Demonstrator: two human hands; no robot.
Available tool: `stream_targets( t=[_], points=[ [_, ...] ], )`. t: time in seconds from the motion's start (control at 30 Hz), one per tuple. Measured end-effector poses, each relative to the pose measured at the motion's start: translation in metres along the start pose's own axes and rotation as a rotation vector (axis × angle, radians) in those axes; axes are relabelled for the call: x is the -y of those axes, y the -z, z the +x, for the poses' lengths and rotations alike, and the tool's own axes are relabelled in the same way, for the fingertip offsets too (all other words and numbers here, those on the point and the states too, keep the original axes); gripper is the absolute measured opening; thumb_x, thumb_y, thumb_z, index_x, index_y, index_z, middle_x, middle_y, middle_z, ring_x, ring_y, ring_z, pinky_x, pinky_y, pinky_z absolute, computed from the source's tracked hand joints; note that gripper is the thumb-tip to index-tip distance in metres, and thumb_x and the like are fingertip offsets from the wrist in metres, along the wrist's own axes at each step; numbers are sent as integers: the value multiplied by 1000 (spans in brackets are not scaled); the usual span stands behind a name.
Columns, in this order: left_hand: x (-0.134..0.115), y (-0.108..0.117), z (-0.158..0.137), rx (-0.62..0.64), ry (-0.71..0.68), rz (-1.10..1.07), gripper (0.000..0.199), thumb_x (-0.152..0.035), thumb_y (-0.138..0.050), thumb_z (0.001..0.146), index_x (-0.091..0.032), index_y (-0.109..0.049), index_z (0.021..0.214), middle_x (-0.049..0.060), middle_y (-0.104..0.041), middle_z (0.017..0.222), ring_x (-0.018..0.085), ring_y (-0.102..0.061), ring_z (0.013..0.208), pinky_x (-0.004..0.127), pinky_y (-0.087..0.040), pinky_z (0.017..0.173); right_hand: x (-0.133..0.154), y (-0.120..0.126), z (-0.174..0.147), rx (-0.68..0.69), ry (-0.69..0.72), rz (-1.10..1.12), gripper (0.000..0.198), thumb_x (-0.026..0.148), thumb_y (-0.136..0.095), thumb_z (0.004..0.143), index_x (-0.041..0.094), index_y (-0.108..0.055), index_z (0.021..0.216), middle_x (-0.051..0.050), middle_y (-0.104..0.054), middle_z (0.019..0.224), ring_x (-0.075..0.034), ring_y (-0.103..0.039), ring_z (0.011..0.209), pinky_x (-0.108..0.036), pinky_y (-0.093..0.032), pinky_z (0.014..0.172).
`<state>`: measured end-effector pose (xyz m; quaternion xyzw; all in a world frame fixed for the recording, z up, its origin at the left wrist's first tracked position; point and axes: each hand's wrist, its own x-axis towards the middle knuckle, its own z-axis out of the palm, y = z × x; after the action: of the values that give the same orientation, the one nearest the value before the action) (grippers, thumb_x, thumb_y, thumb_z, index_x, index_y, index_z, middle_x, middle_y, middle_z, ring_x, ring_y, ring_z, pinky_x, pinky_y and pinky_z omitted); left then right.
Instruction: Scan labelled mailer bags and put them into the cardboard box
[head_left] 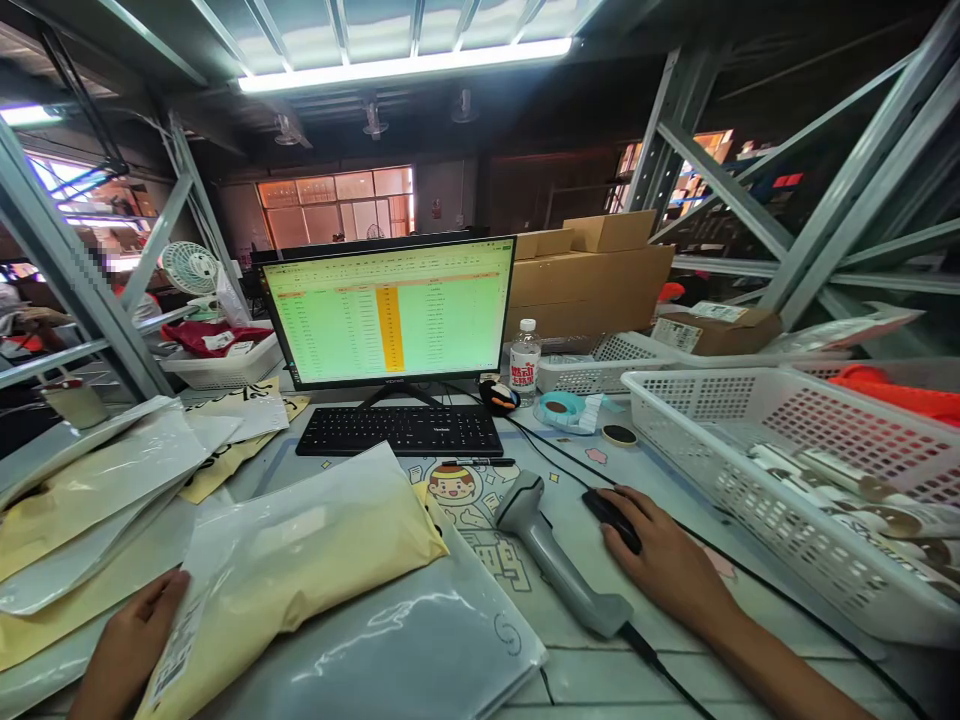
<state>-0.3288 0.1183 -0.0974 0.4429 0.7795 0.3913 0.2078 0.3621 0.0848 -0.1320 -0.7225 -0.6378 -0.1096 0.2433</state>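
1 right hand (661, 552), grasping rounded black plastic mouse (610, 516); 1 left hand (139, 640), beside bulging yellow-and-white plastic parcel (322, 560), grip unclear.

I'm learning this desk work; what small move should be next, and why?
Probably move the right hand from the black computer mouse to the grey handheld scanner: it lies unheld nearby, while the left hand is at a yellow-white plastic parcel bearing a printed label.
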Motion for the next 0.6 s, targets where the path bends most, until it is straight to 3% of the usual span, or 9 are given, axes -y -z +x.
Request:
stream_targets(
  t=[0.17,0.27,0.6],
  points=[
    [21,-2,11,16,43,37,63,-71,-57,75,-19,-76,103,16,-78,117,46,-61,131,55,-46,117,-5,-5,-2,-30,6,6,54,53,-41,101,25,-69,137,-10,-65,144,-30,-70,121,-46,-66,93],
    [27,-1,15,15,120,39,66,-72,-56,74,-18,-78,106,13,-77,121,45,-62,131,52,-50,115,-6,-5,-3,-32,16,17,55,56,-40,102,26,-69,137,-9,-65,145,-30,-71,117,-45,-68,85],
    [46,-1,25,-8,110,32,50,-62,-56,90,-21,-80,106,12,-76,124,41,-64,127,55,-46,119,-9,-6,-3,-43,58,23,53,57,-41,102,28,-72,134,-7,-67,142,-29,-72,117,-45,-68,87]
  ],
)
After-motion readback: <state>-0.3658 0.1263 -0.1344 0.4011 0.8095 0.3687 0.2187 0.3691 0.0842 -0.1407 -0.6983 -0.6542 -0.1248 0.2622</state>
